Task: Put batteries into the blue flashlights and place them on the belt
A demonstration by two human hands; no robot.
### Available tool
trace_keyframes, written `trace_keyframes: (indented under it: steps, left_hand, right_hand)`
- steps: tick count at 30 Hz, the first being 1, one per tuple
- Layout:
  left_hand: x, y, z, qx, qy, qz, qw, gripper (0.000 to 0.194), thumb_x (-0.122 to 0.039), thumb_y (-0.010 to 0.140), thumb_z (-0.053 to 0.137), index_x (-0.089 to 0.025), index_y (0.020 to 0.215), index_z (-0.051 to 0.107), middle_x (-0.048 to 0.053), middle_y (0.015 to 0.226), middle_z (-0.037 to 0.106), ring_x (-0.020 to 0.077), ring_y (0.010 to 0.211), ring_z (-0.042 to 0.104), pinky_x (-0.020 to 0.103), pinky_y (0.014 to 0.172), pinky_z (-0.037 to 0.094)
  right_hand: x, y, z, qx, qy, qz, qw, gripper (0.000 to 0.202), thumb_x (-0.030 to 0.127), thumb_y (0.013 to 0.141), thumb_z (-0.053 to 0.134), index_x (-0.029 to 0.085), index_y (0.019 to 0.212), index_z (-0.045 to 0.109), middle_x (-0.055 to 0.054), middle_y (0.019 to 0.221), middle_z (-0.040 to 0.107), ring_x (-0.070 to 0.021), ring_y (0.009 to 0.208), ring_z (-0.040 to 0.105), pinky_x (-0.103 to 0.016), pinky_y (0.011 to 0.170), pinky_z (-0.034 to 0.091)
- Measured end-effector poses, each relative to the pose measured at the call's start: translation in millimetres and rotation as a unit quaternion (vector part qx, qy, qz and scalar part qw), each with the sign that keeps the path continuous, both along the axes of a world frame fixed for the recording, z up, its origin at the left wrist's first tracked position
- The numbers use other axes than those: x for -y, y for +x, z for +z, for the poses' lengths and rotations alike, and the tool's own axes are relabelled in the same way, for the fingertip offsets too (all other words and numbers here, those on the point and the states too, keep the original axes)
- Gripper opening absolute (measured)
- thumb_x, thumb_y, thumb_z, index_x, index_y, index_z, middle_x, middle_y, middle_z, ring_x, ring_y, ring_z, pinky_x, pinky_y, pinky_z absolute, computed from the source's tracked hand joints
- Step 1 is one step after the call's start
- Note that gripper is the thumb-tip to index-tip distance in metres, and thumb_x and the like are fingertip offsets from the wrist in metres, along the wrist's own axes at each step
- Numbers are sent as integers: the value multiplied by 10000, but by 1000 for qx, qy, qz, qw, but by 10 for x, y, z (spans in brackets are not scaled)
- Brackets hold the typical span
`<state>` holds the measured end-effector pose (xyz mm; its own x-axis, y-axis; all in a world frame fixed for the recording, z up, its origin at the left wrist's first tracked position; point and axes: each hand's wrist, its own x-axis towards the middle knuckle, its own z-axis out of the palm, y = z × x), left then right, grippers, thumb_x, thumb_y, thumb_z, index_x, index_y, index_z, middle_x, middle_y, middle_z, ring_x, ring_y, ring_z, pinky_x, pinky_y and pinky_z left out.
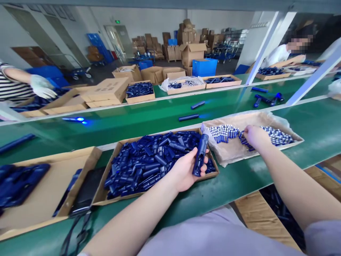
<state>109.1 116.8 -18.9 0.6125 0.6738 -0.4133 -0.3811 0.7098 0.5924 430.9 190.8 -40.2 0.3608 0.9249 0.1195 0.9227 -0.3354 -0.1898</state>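
Observation:
My left hand is wrapped round a dark blue cylindrical housing, held upright with a slight tilt over the right edge of a cardboard tray full of dark blue plastic parts. To the right, a lined tray holds many small silver-and-blue parts in two groups. My right hand reaches into this tray between the groups, its fingertips pinched; what they hold is too small to make out.
A black flat case with a strap and another cardboard tray lie at left. Blue tubes rest on the green belt. Beyond are filled boxes, a person's gloved hand, and slanted metal posts.

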Motion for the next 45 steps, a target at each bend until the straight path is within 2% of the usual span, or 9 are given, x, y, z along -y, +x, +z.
trace_keyframes:
  steps: [5, 9, 12, 28, 36, 39, 42, 44, 45]
  left_hand:
    - [-17, 124, -143, 46, -49, 80, 995, 248, -277, 954, 481, -116, 1075, 626, 59, 848, 615, 162, 764, 664, 308, 759, 556]
    - [-15, 111, -186, 92, -38, 93, 991, 199, -254, 953, 492, -129, 1028, 626, 100, 971, 683, 235, 940, 693, 380, 846, 547]
    - [-2, 70, -194, 103, -36, 69, 992, 236, -285, 963, 479, -149, 1066, 641, 113, 1021, 703, 227, 917, 698, 401, 849, 541]
    - [-37, 10, -264, 142, -56, 57, 987, 257, -310, 949, 506, -153, 1087, 656, 115, 1047, 711, 234, 994, 682, 375, 864, 518]
    - [-59, 9, -262, 140, -98, 64, 983, 301, -339, 981, 437, -135, 1023, 655, 149, 1107, 699, 244, 1070, 671, 401, 967, 493]
    - [-56, 15, -260, 134, -85, 73, 985, 276, -314, 973, 465, -129, 1046, 657, 147, 1094, 702, 252, 1092, 663, 431, 1012, 473]
    - [-44, 29, -243, 143, -51, 90, 984, 210, -264, 949, 521, -127, 1028, 660, 122, 1043, 708, 266, 1113, 654, 459, 1040, 458]
    - [-38, 37, -233, 150, -43, 97, 983, 194, -256, 944, 532, -121, 992, 663, 110, 1000, 708, 276, 1126, 648, 475, 1055, 450]
    - [-36, 39, -231, 151, -45, 98, 983, 199, -259, 947, 527, -117, 979, 663, 108, 985, 706, 279, 1129, 646, 480, 1060, 447]
  right_hand:
    - [755, -548, 229, -55, 120, 26, 991, 250, 374, 908, 555, 187, 1054, 635, -68, 954, 711, -187, 807, 675, -284, 734, 520]
    - [1347, -1355, 159, -112, 295, 278, 907, 109, 298, 925, 591, 217, 992, 622, -21, 937, 715, -150, 812, 691, -254, 753, 547]
    - [1394, -1692, 64, -94, 339, 350, 868, 110, 160, 907, 599, 198, 1010, 597, -61, 1004, 707, -161, 946, 687, -279, 856, 551]
    - [1258, -1811, 35, -29, 330, 379, 864, 113, 131, 909, 599, 155, 1002, 658, -69, 1009, 722, -189, 957, 670, -342, 858, 563]
    - [1386, -1911, 21, -37, 253, 408, 876, 328, 238, 977, 476, 123, 1236, 641, -81, 1289, 639, -305, 1352, 445, -506, 1065, 441]
    - [1333, -1791, 71, -74, 226, 439, 867, 346, 252, 992, 435, 133, 1250, 632, -67, 1303, 633, -265, 1375, 421, -451, 1085, 428]
    - [1040, -1348, 150, -104, 212, 332, 913, 361, 313, 1007, 381, 188, 1177, 673, -64, 1216, 672, -214, 1228, 550, -375, 1036, 454]
    - [725, -944, 170, -32, 162, 106, 981, 376, 356, 989, 391, 177, 1078, 709, -102, 1109, 688, -236, 1086, 604, -385, 977, 466]
    - [556, -751, 160, 37, 74, 20, 996, 379, 372, 971, 409, 178, 1100, 708, -118, 1118, 676, -256, 1089, 594, -405, 979, 452]
